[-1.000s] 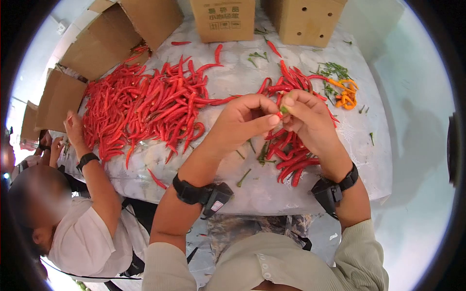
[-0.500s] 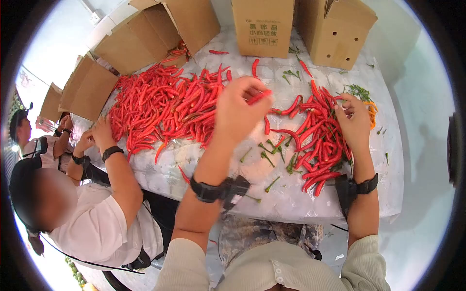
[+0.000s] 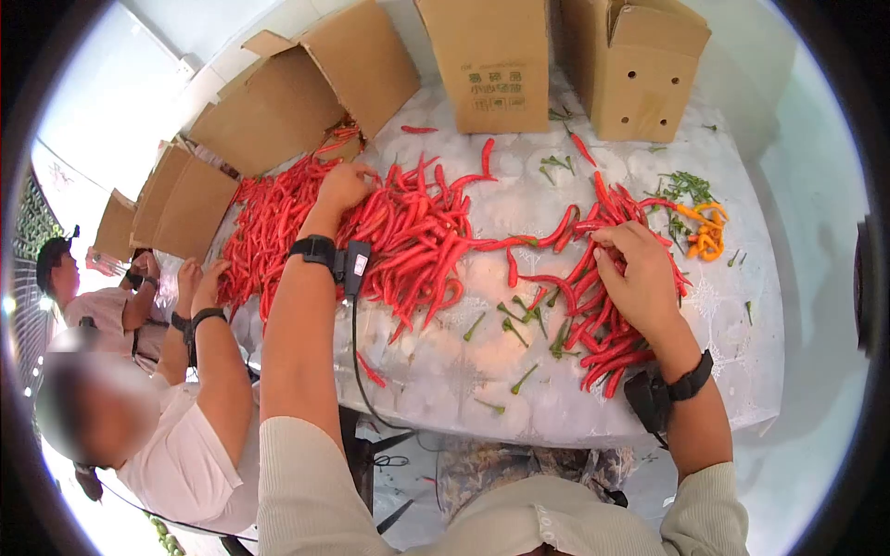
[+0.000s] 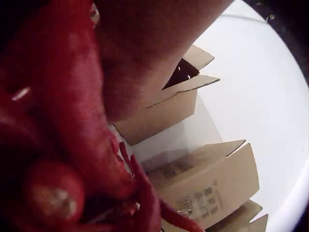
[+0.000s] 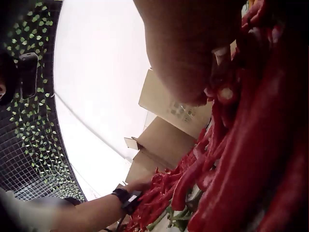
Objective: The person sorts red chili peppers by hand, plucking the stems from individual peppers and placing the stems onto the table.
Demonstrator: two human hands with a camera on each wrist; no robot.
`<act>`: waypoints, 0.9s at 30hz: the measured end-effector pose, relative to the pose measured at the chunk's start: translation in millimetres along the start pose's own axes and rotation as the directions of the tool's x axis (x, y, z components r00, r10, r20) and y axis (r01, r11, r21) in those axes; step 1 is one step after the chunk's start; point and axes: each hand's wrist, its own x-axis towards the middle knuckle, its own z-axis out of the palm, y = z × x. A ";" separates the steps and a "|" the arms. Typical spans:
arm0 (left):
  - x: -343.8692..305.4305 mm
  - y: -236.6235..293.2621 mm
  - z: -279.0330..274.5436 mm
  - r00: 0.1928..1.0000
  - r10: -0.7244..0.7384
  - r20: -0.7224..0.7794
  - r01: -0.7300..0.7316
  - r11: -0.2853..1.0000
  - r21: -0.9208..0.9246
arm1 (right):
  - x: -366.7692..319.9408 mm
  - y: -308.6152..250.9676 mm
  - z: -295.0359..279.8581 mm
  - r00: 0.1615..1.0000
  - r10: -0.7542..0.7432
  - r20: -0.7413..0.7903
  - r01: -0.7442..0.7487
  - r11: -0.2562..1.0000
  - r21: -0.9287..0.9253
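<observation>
On the big heap of red chillies (image 3: 278,213), my left hand (image 3: 345,190) rests at the upper middle, its fingertips mostly hidden; whether it holds a chilli cannot be told. The left wrist view has that hand (image 4: 145,53) above close, blurred chillies (image 4: 77,106). Over the smaller chilli heap (image 3: 616,320), my right hand (image 3: 638,273) is lowered with bent fingers, a gap showing between thumb and forefinger. In the right wrist view the hand (image 5: 188,53) is beside the stem end of a chilli (image 5: 226,94).
Cardboard boxes (image 3: 505,65) line the table's back and left. Loose green stems (image 3: 524,378) lie between and before the heaps. Orange chillies (image 3: 709,232) and a green stem pile (image 3: 688,187) are at the right. Another person (image 3: 176,435) sits at the left, hands by the big heap.
My hands were together over the smaller heap; the left has since moved left to the big heap, where the red chilli it carried is no longer distinguishable. The right lies slightly lower and further left than half a second ago.
</observation>
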 end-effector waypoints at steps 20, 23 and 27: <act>59.7 28.2 4.5 0.882 -0.131 0.453 0.175 0.983 -0.057 | 1.7 1.5 0.2 1.000 -0.029 -0.011 0.029 0.999 -0.045; 44.8 36.4 -14.3 0.872 -0.163 0.461 0.285 0.936 -0.208 | 0.8 1.9 1.3 0.999 -0.027 -0.017 0.027 0.999 -0.025; 43.2 18.1 -23.3 0.952 -0.084 0.294 0.143 0.972 -0.185 | 0.9 3.1 4.8 1.000 -0.017 -0.010 0.017 1.000 0.001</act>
